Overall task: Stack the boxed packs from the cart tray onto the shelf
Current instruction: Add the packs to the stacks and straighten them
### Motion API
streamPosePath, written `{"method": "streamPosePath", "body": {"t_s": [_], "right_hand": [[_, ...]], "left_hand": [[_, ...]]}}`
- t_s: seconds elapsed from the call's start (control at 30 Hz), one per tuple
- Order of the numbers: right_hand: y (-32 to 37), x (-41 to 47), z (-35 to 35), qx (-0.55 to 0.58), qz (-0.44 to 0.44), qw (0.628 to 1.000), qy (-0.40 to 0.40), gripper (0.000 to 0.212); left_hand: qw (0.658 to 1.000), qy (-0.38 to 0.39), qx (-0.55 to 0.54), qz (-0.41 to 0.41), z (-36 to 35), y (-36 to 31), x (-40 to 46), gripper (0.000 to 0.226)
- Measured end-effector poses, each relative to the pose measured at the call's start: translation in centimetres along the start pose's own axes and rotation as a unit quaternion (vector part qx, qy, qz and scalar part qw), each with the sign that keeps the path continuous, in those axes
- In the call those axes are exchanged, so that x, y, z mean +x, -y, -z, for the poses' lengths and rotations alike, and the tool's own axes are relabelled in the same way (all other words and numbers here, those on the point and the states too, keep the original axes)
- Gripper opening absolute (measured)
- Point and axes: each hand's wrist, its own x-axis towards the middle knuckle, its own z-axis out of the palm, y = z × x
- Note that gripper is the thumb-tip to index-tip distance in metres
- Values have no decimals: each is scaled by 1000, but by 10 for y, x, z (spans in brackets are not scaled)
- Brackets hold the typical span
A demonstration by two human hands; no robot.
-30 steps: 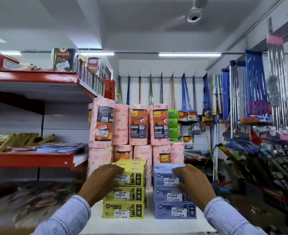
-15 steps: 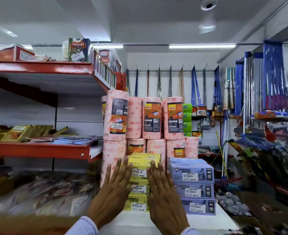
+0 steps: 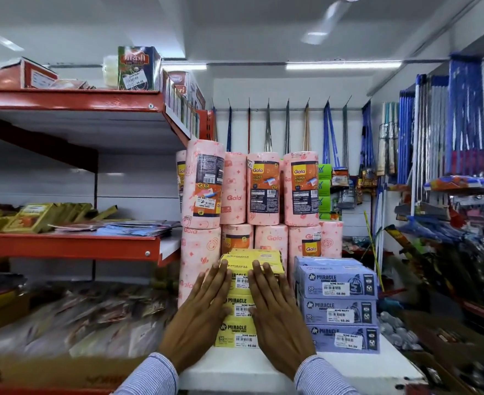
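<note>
We press the yellow stack into line on the shelf.

Our left hand [image 3: 198, 317] and right hand [image 3: 277, 320] lie open and flat, fingers spread, against the front of the yellow boxes [image 3: 239, 309]; they grip nothing. These boxes stand piled on the white shelf [image 3: 235, 366], in front of the pink paper rolls [image 3: 263, 192] and just beside the blue boxes [image 3: 340, 309]. We judge this is the squaring step; next we should push evenly, then fetch more packs.

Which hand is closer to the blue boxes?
Right. The right hand lies flat on the yellow boxes, just beside the blue boxes; the left hand is farther away.
</note>
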Motion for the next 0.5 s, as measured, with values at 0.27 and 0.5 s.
{"method": "streamPosePath", "body": {"t_s": [0.27, 0.5], "right_hand": [[-15, -16, 28, 2, -14, 1000, -26, 69], [-82, -66, 59, -8, -79, 995, -54, 69]], "left_hand": [[1000, -16, 9, 4, 18, -27, 7, 66], [998, -27, -2, -59, 17, -115, 48, 68]]}}
